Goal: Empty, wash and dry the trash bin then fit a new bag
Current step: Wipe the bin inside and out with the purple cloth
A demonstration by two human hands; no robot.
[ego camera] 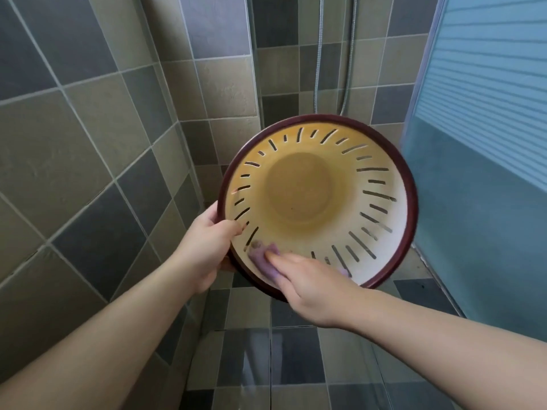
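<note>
Head view: the slotted trash bin (316,199) is held tilted above the tiled floor (296,365), its rim gripped by the left hand (204,247); a purple cloth (263,258) is pressed inside by the right hand's (313,288) straight fingers.

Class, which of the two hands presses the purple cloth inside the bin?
The right hand presses the purple cloth; the left hand only grips the bin rim.

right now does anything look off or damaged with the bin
No damage shows. The bin is tipped toward the camera, the left hand gripping its rim while the right hand presses a purple cloth inside. Its base looks yellow-brown, possibly staining.
</note>
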